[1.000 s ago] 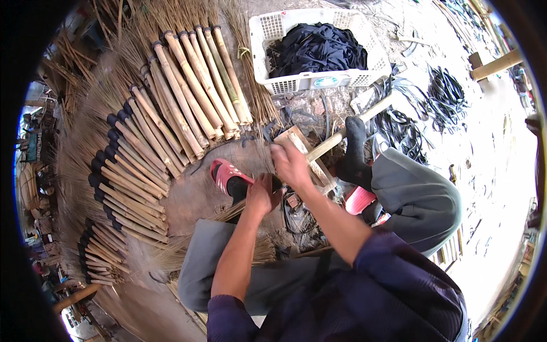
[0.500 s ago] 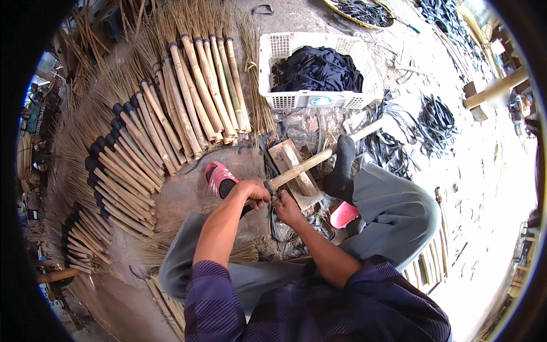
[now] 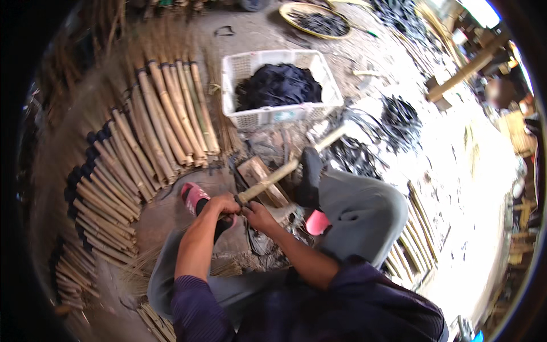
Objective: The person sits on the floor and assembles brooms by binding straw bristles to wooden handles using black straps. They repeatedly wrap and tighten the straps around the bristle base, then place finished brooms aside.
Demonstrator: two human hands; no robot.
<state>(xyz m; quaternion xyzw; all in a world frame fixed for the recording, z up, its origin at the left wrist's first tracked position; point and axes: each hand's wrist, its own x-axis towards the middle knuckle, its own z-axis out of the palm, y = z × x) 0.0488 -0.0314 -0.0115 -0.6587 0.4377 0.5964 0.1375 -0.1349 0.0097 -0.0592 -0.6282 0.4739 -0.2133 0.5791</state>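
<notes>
A broom with a pale bamboo handle (image 3: pixel 269 181) lies slantwise between my legs, its far end up to the right, past my dark-socked foot (image 3: pixel 310 178). My left hand (image 3: pixel 227 204) is closed round the broom's lower end, beside a dark band (image 3: pixel 238 200) on the handle. Right at that band, my right hand (image 3: pixel 258 216) has its fingers pinched together; what they hold is too small to make out. A wooden block (image 3: pixel 263 172) lies under the handle. The broom's bristle end is mostly hidden by my left arm.
Many bamboo-handled brooms (image 3: pixel 162 114) fan out at the left. A white plastic crate (image 3: pixel 228 85) holds black strips (image 3: pixel 285 85). Loose black strips (image 3: pixel 401 122) lie to the right, with a round tray (image 3: pixel 288 17) at the back. Pink slippers (image 3: pixel 317 222) and bamboo poles (image 3: pixel 413 239) are nearby.
The whole view has shifted, so the scene sits further left and mostly lower. Both hands stay together at the dark band, and the broom keeps nearly the same slant.
</notes>
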